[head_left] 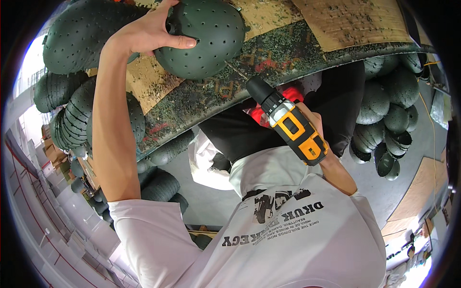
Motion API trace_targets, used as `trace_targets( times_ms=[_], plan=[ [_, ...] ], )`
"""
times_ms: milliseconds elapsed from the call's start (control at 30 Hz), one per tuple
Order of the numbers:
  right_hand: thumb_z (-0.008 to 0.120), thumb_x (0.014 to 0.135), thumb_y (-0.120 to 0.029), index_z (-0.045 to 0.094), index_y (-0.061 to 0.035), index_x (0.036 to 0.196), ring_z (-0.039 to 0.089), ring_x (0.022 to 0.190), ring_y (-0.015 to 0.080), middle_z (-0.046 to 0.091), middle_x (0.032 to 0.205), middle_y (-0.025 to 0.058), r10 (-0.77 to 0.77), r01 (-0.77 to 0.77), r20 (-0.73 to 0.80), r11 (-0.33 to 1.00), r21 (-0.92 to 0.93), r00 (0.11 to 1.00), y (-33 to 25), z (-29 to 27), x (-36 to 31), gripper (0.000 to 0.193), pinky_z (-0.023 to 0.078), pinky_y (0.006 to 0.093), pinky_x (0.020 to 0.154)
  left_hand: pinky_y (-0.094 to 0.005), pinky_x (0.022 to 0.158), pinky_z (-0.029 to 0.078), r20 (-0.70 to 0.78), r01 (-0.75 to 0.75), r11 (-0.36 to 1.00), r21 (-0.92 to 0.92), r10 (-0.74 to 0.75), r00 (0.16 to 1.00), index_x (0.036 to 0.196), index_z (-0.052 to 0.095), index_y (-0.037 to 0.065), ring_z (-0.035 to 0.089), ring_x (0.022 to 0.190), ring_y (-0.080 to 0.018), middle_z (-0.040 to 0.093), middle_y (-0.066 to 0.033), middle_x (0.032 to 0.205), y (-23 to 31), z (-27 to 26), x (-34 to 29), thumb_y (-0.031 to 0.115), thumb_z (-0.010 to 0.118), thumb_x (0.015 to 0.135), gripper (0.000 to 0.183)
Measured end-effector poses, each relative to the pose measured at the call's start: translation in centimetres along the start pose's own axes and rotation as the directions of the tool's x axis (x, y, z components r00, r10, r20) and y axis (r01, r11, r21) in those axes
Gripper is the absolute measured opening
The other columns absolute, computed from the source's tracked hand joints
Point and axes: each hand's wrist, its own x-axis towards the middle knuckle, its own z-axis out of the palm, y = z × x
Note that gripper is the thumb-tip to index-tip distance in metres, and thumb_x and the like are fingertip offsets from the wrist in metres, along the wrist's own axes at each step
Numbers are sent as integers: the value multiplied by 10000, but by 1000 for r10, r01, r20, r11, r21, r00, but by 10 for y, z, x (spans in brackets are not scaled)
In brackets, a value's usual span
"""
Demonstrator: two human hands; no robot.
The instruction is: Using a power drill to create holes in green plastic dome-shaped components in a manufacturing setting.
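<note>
A dark green dome-shaped shell (pixel 211 36), dotted with small drilled holes, rests on the worktable. My left hand (pixel 146 30) grips its left side, the thumb lying across the surface and the other fingers partly hidden round the far edge. In my right hand (pixel 313 119) is a yellow and black cordless drill (pixel 288 122), its handle mostly hidden behind the body. The thin drill bit (pixel 236 69) points up and left, its tip at the near right part of the shell. Whether the tip has entered the surface, I cannot tell.
Green shavings litter the worktable (pixel 283 57) and its cardboard sheets (pixel 355 24). Nested shells (pixel 79 36) lie at the far left, with more stacks (pixel 72 120) below. Other shells (pixel 384 105) are piled at the right, near a yellow cable (pixel 427 108) on the floor.
</note>
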Motion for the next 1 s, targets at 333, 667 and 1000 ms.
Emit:
trace_targets(
  times_ms=[333, 667, 1000],
  plan=[
    [723, 823, -71, 608, 25, 1041, 692, 711, 231, 654, 866, 106, -126, 128, 60, 991, -33, 990, -3, -2, 7, 265, 530, 287, 643, -441, 928, 486, 9, 169, 986, -14, -169, 986, 1555, 100, 50, 438, 1316, -382, 338, -267, 1505, -9, 7, -3, 490, 888, 643, 1283],
    [751, 773, -232, 564, -64, 1017, 629, 668, 363, 630, 763, 129, -103, 108, 33, 964, -241, 994, 23, 1, -4, 350, 503, 393, 616, -503, 760, 632, -74, 258, 966, -3, -258, 963, 1533, 214, 124, 530, 1252, -405, 462, -239, 1419, -10, 13, -2, 522, 881, 645, 1180],
    [761, 756, -248, 526, -82, 975, 626, 687, 383, 620, 741, 140, -200, 198, 26, 925, -324, 979, 10, 1, 0, 362, 484, 417, 613, -524, 829, 606, -16, 377, 925, -38, -378, 926, 1574, 141, 151, 380, 1391, -388, 289, -200, 1561, 2, 9, -1, 449, 888, 671, 1209]
  ],
)
